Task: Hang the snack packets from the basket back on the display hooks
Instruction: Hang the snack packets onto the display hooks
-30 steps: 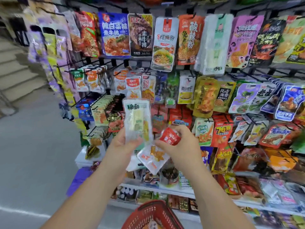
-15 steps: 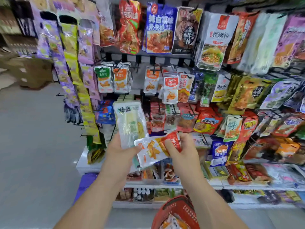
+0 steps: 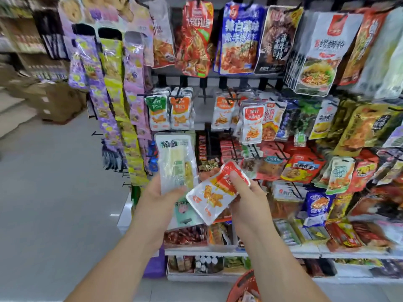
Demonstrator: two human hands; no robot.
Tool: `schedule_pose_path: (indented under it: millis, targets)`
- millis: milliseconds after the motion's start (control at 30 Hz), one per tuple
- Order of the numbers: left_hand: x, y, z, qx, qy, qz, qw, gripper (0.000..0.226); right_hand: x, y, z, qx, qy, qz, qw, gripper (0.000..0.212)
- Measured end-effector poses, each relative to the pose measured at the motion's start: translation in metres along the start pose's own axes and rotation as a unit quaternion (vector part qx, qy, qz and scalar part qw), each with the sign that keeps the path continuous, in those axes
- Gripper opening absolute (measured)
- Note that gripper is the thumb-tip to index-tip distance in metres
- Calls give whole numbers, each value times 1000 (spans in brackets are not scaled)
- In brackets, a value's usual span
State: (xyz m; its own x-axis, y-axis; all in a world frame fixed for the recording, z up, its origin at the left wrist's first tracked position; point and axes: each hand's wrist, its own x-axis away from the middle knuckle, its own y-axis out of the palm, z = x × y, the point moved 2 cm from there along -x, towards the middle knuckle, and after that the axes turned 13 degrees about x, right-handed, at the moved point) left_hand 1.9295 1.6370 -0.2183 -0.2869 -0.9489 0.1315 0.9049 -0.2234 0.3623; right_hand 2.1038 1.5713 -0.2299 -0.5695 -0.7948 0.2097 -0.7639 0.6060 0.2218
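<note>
Before hooks (image 3: 205,95), right fingers (image 3: 236,182) pinch red-topped packet (image 3: 209,195).

Seemingly cardboard boxes (image 3: 58,101) at left

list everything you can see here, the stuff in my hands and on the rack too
clear packet: one, clear with pale yellow contents, upright in the left hand
red-and-white packet: one, tilted, in the right hand
mint-green packet: one, behind the two held packets; holder unclear
hanging packets: many, mixed colours, on the rack hooks
bare hook: one, black, middle row
sachet strips: several, purple and yellow, rack's left side
basket: one, red, bottom edge
cardboard boxes: some, brown, blurred, floor at left
left hand: one, grips the clear packet
right hand: one, fingers pinch the red-and-white packet
</note>
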Motion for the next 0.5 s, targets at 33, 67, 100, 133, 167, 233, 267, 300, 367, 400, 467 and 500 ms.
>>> schedule_pose_path:
  millis: [33,67,100,133,167,233,267,300,367,400,467,500]
  targets:
    - [-7,-1,2,5,3,4,1000,39,-8,2,0,-15,13,2,1000,22]
    - [-14,-2,3,10,5,8,1000,37,-15,4,-1,-23,22,4,999,26]
    - [-21,-2,5,13,5,11,1000,36,-24,7,-2,-24,21,5,999,29]
    - [-29,-2,7,14,5,15,1000,35,-34,9,-5,-17,17,6,1000,29]
    - [-37,-2,9,12,9,17,1000,34,-44,12,-8,-2,10,9,1000,26]
    - [-55,-1,14,1,22,12,1000,33,-66,19,-15,46,-26,9,999,21]
    - [-64,-1,16,-3,26,17,1000,34,-77,24,-20,78,-46,5,996,24]
    - [-73,-1,18,-5,30,20,999,36,-88,29,-24,111,-68,-5,992,30]
    - [-88,-1,22,-7,34,23,999,42,-109,38,-33,167,-100,-34,980,35]
    - [-95,-1,25,-9,33,27,999,45,-117,42,-39,180,-109,-48,977,30]
    - [-108,-1,27,-6,37,33,999,49,-132,51,-48,193,-111,-58,973,26]
    - [-115,-1,26,-1,40,38,998,49,-141,54,-50,195,-108,-58,973,25]
